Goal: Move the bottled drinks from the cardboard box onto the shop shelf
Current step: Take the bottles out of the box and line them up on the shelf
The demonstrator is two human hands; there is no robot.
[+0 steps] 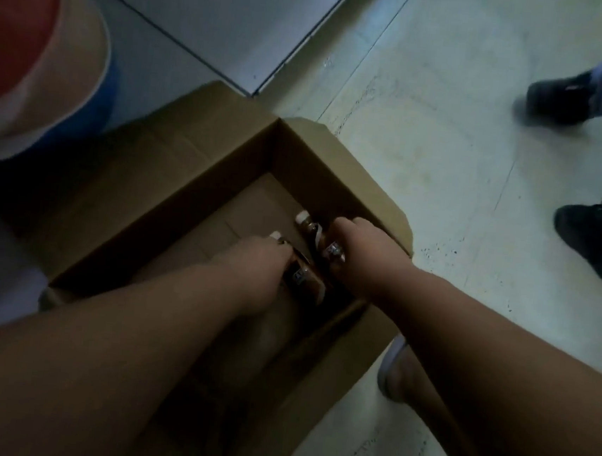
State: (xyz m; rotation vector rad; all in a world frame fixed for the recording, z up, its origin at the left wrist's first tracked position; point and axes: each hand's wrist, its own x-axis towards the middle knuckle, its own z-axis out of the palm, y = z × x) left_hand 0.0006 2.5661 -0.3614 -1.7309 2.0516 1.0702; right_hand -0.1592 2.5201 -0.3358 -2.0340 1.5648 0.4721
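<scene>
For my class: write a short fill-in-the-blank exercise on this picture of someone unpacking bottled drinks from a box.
1. Each hand grips one ____ inside the cardboard box.
2. The left hand and the right hand both reach into the ____.
3. The visible bottle caps are ____ in colour.
4. Another person's dark shoes stand on the ____.

Answers: bottle; box; white; floor

Floor (427, 159): pale, speckled tiles with thin seams, spreading beyond and to the right of my hands.
Grey panel (217, 10): flat, dark-edged, far ahead of my hands.
Bystander's shoes (562, 96): two dark ones under blue trouser legs, well off to the right of my right hand.
Round tub (33, 47): red, white and blue, blurred, far left of my left hand.
My shoe (394, 369): pale, under my right forearm.
</scene>
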